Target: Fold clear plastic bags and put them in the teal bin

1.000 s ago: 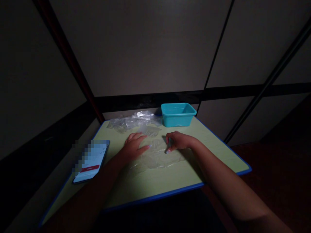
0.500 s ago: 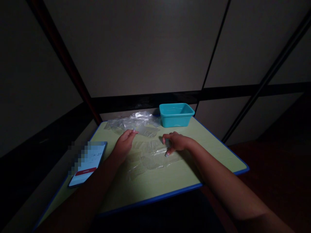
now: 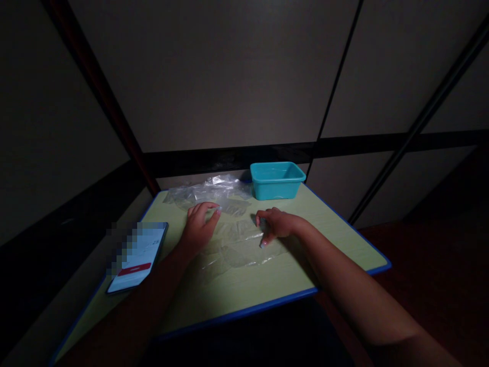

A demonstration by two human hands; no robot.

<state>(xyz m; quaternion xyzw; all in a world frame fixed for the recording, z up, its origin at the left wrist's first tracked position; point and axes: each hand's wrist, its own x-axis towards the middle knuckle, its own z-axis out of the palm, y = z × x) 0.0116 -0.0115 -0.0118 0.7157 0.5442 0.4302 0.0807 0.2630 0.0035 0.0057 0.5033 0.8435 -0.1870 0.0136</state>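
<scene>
My left hand (image 3: pixel 199 224) is closed in a pinch, thumb and index fingertips together at the near edge of a crumpled pile of clear plastic bags (image 3: pixel 214 189). Whether a bit of film is between those fingertips is too dim to tell. A flat sheet of clear plastic, looking like a bag (image 3: pixel 244 252), lies on the table between my hands. On its right part rests my right hand (image 3: pixel 278 224), thumb and index finger spread apart and the other fingers curled, holding nothing I can see.
A turquoise plastic basin (image 3: pixel 277 188) stands at the back of the pale green table (image 3: pixel 237 300), which has a blue edge. At the left lies a phone or tablet (image 3: pixel 147 250) with a lit screen. Dark-trimmed panels (image 3: pixel 229 76) rise behind the table.
My left hand has turned, its fingertips shifting slightly right along the plastic, with the thumb now showing. My right hand stays where it was on the flat sheet.
</scene>
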